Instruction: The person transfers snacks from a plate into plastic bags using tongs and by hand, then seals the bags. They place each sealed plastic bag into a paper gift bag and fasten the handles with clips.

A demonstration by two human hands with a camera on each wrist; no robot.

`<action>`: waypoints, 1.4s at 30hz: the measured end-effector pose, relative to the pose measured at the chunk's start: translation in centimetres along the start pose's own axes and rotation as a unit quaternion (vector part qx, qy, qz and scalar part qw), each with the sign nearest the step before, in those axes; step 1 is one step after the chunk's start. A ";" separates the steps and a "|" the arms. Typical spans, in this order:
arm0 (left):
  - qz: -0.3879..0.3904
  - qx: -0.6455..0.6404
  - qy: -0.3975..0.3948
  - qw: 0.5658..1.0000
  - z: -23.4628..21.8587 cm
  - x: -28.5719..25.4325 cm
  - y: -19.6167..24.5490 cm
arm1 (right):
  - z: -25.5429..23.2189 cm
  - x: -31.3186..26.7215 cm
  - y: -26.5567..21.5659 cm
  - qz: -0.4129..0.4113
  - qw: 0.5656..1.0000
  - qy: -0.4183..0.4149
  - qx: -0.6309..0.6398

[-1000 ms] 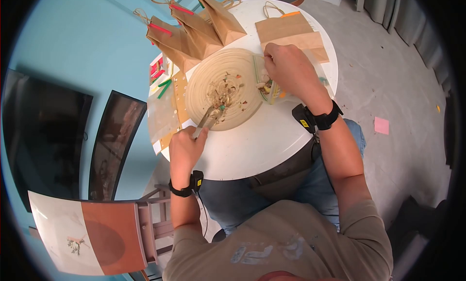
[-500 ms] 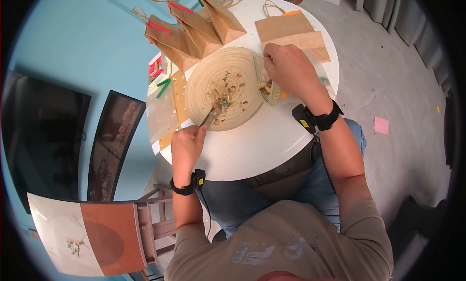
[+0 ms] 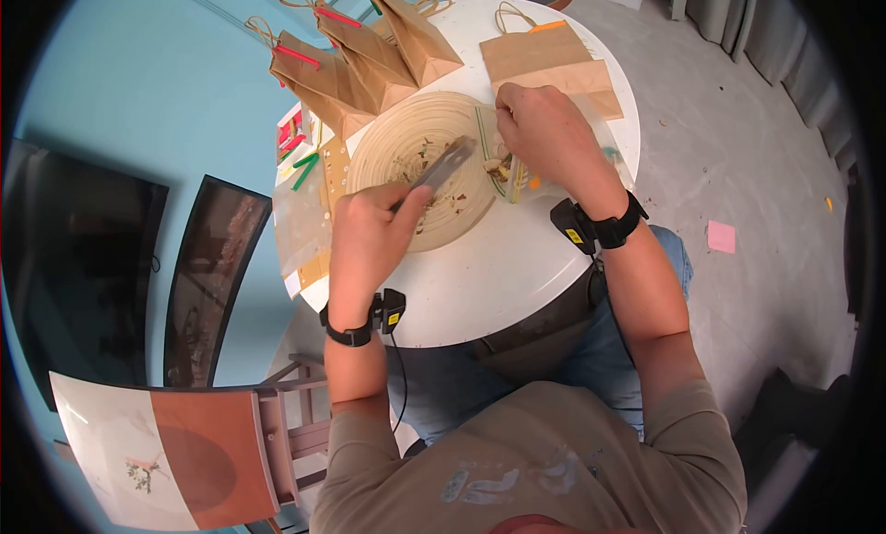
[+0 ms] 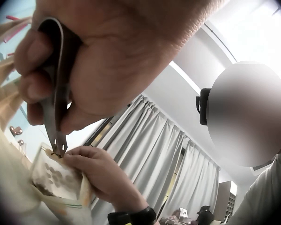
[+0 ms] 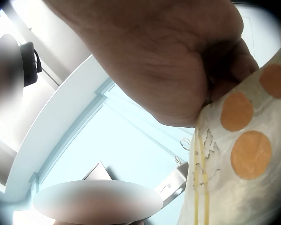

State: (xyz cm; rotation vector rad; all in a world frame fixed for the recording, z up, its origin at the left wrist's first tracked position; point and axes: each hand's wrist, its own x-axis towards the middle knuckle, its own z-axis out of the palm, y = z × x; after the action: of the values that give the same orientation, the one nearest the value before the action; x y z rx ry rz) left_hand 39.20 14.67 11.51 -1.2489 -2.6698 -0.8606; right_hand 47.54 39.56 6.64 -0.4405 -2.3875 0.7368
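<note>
The left hand (image 3: 374, 234) holds metal tongs (image 3: 446, 163) over the round woven tray (image 3: 365, 156), their tips near the clear zip bag (image 3: 506, 179). In the left wrist view the tongs (image 4: 58, 105) are pinched nearly closed, a small dark piece (image 4: 58, 153) at their tips, by the bag's mouth. The right hand (image 3: 554, 142) pinches the upper edge of that bag, which has brownish pieces inside. Orange dots (image 5: 251, 154) mark the bag in the right wrist view. Dried bits (image 3: 448, 204) are scattered on the tray.
Brown paper bags (image 3: 365, 72) with red and green clips stand at the table's back left. A flatter paper bag (image 3: 544, 59) lies at the back right. Left of the tray are a plastic sheet (image 3: 300, 216), green clips (image 3: 305, 169) and a small box (image 3: 293, 132).
The left hand has lifted the tongs off the pile on the tray and swung their tips right to the zip bag. The right hand has stayed nearly still.
</note>
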 end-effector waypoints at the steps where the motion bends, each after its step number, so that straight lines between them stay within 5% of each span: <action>1: 0.029 -0.009 -0.016 0.999 0.6 0.4 0.5 | 0.0 0.0 0.0 0.000 1.000 0.001 0.003; 6: 0.043 0.044 -0.070 0.996 0.8 0.8 0.6 | -0.2 0.0 0.2 0.001 1.000 0.004 0.011; 8: -0.050 0.030 -0.046 0.997 -0.7 0.3 -1.4 | -0.2 0.0 0.2 0.005 1.000 0.007 0.013; 17: -0.129 0.137 -0.044 0.981 -2.5 -5.2 -6.9 | -0.2 -0.2 0.2 -0.008 0.999 0.007 0.037; 42: -0.117 0.062 0.020 0.991 -1.7 -5.2 -9.5 | 0.3 -0.1 0.0 -0.017 1.000 0.006 0.012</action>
State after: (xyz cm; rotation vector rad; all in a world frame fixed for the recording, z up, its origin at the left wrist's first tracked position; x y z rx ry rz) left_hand 35.44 5.38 7.07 -0.8967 -2.8268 -0.7202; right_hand 47.41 39.40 6.34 -0.3930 -2.3661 0.7445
